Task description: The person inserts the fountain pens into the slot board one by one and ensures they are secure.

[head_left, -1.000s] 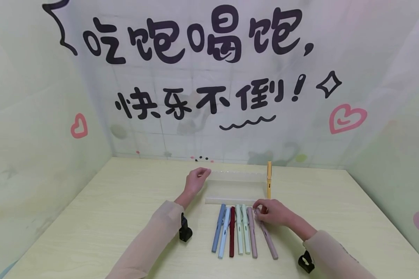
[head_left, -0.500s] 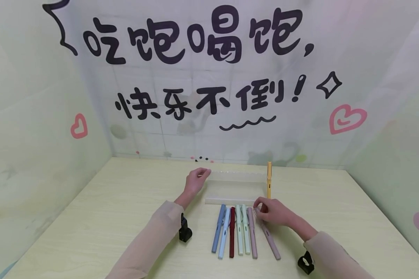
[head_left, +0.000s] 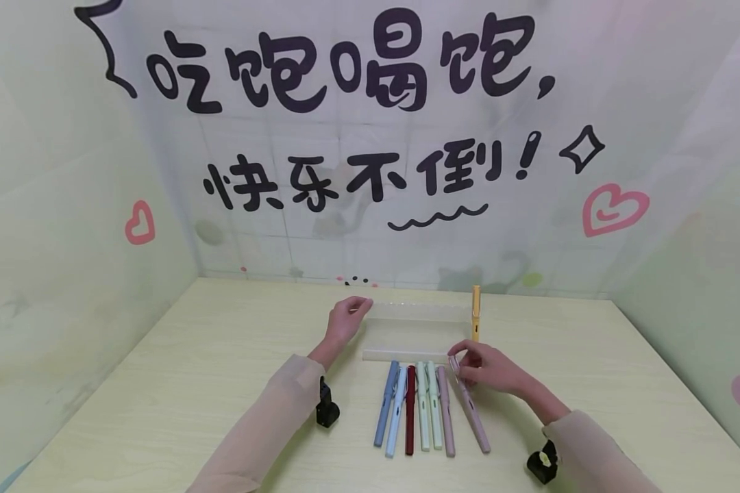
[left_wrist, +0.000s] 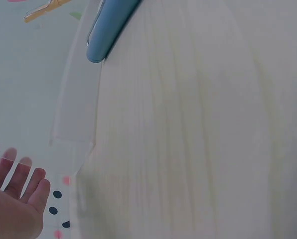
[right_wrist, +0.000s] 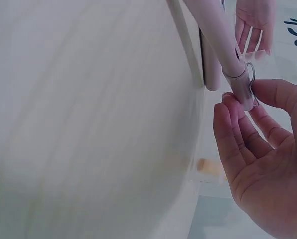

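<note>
My right hand (head_left: pixel 490 366) pinches a mauve pen (head_left: pixel 473 418) at its clip end, between thumb and fingertips. That pen slants, with its clip end up at the front of a clear plastic pen rack (head_left: pixel 407 355). In the right wrist view, the thumb presses beside the metal clip (right_wrist: pixel 251 79). My left hand (head_left: pixel 347 318) holds the rack's left end, its fingertips showing through the clear plastic in the left wrist view. A yellow pen (head_left: pixel 476 311) stands at the rack's right end, its lower part hidden behind my right hand.
Several pens lie in a row before the rack: a dark blue pen (head_left: pixel 386 404), a light blue pen (head_left: pixel 397 411), a dark red pen (head_left: pixel 410 411), two pale green ones and another mauve one. Behind the table (head_left: pixel 253 329) hangs a printed cloth (head_left: pixel 370 253).
My right hand has risen slightly, drawing the mauve pen's clip end up and toward the rack's front. The left hand, the rack and the other pens stay where they were.
</note>
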Demonstrator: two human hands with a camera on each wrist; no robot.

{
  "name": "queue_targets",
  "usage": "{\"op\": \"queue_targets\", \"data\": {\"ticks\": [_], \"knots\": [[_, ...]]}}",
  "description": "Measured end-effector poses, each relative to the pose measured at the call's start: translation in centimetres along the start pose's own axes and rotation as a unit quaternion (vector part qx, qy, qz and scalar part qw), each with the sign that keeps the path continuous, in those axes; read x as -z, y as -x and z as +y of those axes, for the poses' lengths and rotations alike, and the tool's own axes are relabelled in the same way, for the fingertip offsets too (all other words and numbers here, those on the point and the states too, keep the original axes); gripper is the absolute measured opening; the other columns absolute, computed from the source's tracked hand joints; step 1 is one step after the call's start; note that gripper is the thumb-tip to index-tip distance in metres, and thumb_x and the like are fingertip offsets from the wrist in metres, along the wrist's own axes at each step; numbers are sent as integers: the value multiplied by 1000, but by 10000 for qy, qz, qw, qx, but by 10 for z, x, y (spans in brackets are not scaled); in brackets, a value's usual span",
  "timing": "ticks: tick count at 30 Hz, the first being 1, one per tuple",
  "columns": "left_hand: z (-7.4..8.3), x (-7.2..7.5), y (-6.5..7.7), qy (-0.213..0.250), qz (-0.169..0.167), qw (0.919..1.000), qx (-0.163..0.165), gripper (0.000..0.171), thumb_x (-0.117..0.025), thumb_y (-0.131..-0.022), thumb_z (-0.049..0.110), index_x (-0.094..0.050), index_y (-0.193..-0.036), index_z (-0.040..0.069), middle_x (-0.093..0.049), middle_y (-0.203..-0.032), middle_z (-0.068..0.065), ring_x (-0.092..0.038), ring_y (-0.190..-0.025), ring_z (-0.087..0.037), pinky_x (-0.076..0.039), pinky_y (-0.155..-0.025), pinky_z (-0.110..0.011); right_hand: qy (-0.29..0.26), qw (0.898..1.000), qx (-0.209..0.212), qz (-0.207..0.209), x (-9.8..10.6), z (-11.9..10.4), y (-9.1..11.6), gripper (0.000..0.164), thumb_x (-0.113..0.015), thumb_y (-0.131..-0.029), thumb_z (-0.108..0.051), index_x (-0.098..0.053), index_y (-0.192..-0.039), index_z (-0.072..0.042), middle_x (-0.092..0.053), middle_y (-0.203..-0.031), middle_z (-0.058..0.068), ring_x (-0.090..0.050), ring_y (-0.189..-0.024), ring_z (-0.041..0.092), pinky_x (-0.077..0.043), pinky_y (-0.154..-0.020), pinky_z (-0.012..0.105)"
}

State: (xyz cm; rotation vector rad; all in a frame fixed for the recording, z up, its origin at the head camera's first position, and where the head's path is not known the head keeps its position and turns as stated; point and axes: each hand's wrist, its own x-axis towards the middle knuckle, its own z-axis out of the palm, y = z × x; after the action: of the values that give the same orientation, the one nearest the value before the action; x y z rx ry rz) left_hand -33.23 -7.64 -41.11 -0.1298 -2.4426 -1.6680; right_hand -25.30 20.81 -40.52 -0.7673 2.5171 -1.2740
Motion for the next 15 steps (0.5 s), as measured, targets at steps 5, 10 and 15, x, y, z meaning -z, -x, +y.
{"op": "queue_targets", "data": {"ticks": [5,10,15], "knots": [[0,1,0,-5,-4,10000,13,29,-55,-88,26,-63,-100,2,-62,-97,-10,-56,-93,-24,-46,-77,-34,-206,9997,96,25,5,-3,-2,26,-50,-85,1,-48,-111,5,-55,-76,8,-54,-65,21,-49,-58,37],[0,1,0,-12,-11,10000,36,29,-55,-88,27,-63,-100,2,-62,-97,-10,-56,-93,-24,-46,-77,-34,-338,9993,104,122,9,-8,-4,26,-50,-87,-1,-47,-112,6,-56,-77,9,-55,-66,23,-50,-61,40],[1,2,1,-8,-25,10000,24,29,-55,-88,27,-63,-100,2,-62,-98,-10,-56,-93,-24,-46,-77,-35,-448,9986,155,228,15,-10,-6,27,-52,-87,-2,-46,-112,6,-56,-78,10,-56,-69,31,-49,-63,43]]}}
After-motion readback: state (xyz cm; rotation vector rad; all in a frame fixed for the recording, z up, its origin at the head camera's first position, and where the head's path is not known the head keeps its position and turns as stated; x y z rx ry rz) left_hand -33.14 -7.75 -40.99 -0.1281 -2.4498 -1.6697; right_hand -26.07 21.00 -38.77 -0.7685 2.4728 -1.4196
